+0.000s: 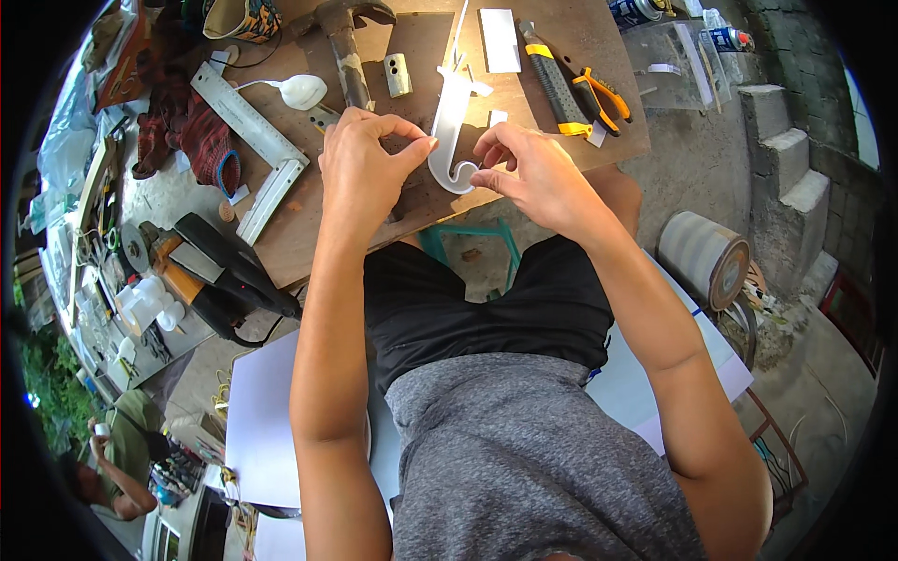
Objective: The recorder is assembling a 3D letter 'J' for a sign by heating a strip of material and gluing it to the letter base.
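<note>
A white strip with a hooked, curled lower end [450, 122] lies near the wooden table's front edge, between my hands. My left hand [367, 173] is just left of it, thumb and index finger pinched together; whatever is in the pinch is too small to make out. On the other side, my right hand [535, 178] has its fingers bent in and its thumb tip beside the curl. What it grips, if anything, is unclear. Beyond my hands are a hammer [350, 75], a small metal block with holes [398, 75] and a white plate [500, 41].
A metal square [245, 123] and white nozzle bottle [302, 92] lie left, a black-yellow cutter [552, 79] and orange-handled pliers [603, 97] right. An angle grinder [187, 266], a glove [204, 145], a drum [697, 254] and concrete steps [790, 150] surround the table. Another person [133, 435] is lower left.
</note>
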Action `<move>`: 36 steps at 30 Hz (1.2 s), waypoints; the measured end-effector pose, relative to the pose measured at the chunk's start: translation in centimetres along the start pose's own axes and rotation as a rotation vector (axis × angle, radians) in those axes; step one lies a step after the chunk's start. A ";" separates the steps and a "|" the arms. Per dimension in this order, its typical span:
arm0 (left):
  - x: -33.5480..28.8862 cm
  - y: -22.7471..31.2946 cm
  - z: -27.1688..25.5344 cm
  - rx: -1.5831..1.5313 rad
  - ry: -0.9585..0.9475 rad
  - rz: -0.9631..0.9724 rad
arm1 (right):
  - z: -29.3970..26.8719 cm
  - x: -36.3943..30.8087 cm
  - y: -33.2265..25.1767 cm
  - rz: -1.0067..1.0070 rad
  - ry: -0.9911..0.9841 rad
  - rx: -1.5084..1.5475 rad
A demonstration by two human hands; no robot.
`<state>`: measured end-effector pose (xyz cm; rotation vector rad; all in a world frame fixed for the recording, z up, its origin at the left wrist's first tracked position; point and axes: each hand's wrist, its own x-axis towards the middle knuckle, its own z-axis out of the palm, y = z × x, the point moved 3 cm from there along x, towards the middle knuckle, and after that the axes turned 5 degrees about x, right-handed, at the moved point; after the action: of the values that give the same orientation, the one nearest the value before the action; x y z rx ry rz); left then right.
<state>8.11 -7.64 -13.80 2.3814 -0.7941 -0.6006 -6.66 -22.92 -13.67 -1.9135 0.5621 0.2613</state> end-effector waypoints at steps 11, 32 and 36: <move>-0.2 0.3 -0.1 -0.004 -0.016 -0.032 | 0.2 -0.1 -0.4 0.046 -0.007 0.005; 0.4 -0.1 0.3 0.024 -0.042 -0.027 | 0.3 -0.2 -1.8 -0.171 0.042 -0.187; 0.3 0.1 0.2 0.054 -0.075 -0.058 | -0.3 -0.2 -2.4 -0.111 0.071 -0.193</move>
<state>8.17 -8.00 -13.95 2.4501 -0.7847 -0.7037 -5.72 -22.36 -11.53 -2.1402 0.4904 0.1818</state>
